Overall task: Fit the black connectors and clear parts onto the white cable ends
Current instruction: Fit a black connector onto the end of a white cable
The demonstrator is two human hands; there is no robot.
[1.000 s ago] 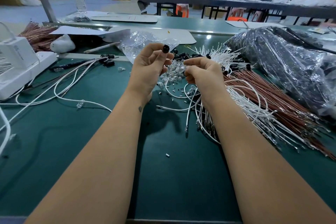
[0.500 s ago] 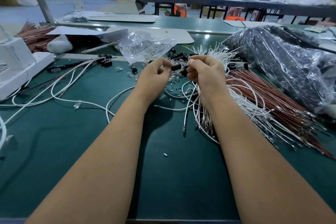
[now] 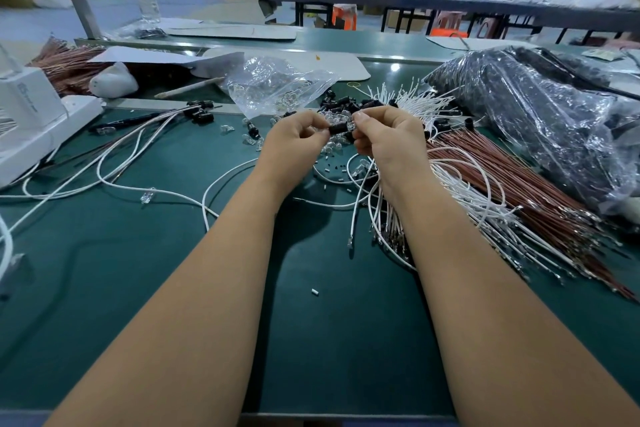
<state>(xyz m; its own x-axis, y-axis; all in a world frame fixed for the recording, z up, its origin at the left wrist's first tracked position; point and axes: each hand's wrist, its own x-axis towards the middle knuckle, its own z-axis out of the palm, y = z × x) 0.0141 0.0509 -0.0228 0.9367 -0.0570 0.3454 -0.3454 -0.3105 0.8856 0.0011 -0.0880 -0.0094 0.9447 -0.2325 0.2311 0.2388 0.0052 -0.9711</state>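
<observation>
Far out to the left of my left hand [image 3: 294, 139] I see a white machine [image 3: 31, 121] on the green worktop [image 3: 138, 288], with a bundle of copper-brown wires [image 3: 65, 62] behind it. Loose white cables [image 3: 114, 156] run from that side toward my left hand, some ending in black connectors [image 3: 201, 113]; one small clear part [image 3: 147, 197] lies on a cable below and left of the hand. Just beyond the left hand sits a clear plastic bag [image 3: 273, 87] of parts.

My left hand is curled, its fingertips pinching one end of a black connector [image 3: 337, 129] held above the worktop. My right hand [image 3: 388, 139] is curled too and pinches the other end, where a clear part [image 3: 349, 125] meets the connector; I cannot tell how far the two are seated. A white cable [image 3: 360, 204] hangs from under the right hand to the worktop. Between and just beyond the hands lies a heap of black connectors and clear parts [image 3: 341, 107].

Under and to the right of the right hand spreads a bundle of white cable ends [image 3: 485, 208], beside long reddish-brown wires [image 3: 536, 184]. Further right is a large plastic bag of black parts [image 3: 540, 121].
</observation>
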